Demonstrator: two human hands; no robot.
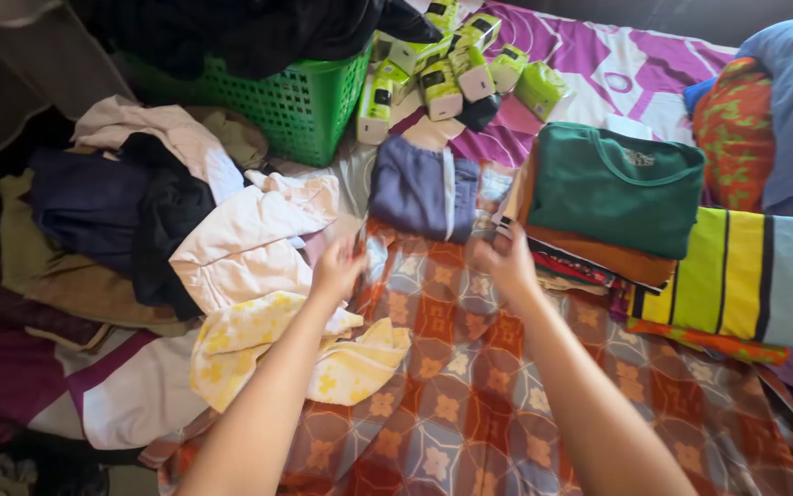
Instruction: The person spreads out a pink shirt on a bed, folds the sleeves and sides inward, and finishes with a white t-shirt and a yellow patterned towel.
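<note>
While both of my arms stretch out over the bed, my left hand [337, 269] and right hand [505, 260] each pinch the far edge of an orange and grey patterned cloth [470, 386] that lies spread flat across the mattress below me. Fingers on both hands look closed on the fabric, though motion blur hides the exact hold. Just beyond that edge sits a folded purple-grey garment [419, 188]. To my right, a folded green shirt [615, 184] tops a stack of folded clothes, with a striped yellow, green and blue piece [736, 274] beside it. To my left lies an unsorted heap (a pale pink garment [245, 243], a yellow flowered cloth [249, 340] and dark items among it), touching the patterned cloth's left side. A green plastic basket [300, 106] holding dark clothes stands at the back, with small green and white boxes [456, 64] scattered next to it.
</note>
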